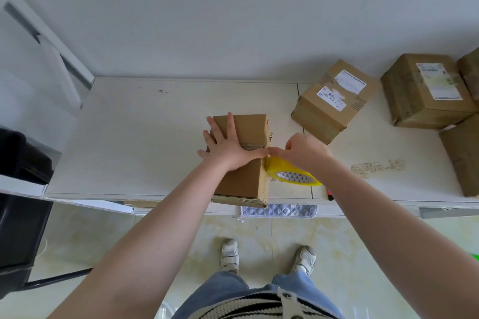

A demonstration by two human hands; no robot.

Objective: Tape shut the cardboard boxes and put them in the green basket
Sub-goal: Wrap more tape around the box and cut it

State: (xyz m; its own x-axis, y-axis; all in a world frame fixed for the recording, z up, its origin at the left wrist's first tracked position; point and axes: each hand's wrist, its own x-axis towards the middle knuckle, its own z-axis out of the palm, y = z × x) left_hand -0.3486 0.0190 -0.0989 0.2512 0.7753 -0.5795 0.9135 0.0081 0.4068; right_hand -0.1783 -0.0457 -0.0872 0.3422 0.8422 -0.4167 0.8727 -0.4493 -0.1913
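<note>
A plain cardboard box (248,132) lies on the white table (134,142), its near end hanging slightly over the front edge. My left hand (228,146) presses flat on the box top with fingers spread. Just right of the box, my right hand (303,151) grips a yellowish roll of tape (290,172), its fingers curled over the roll. The thumbs of both hands meet at the box's right top edge, where a strip of tape crosses the top.
Several labelled cardboard boxes stand at the right: one (334,98) close by, another (427,90) farther right, one more (464,155) at the frame edge. A sliver of green (475,257) shows at the far right floor. A black bin (18,215) stands at the left.
</note>
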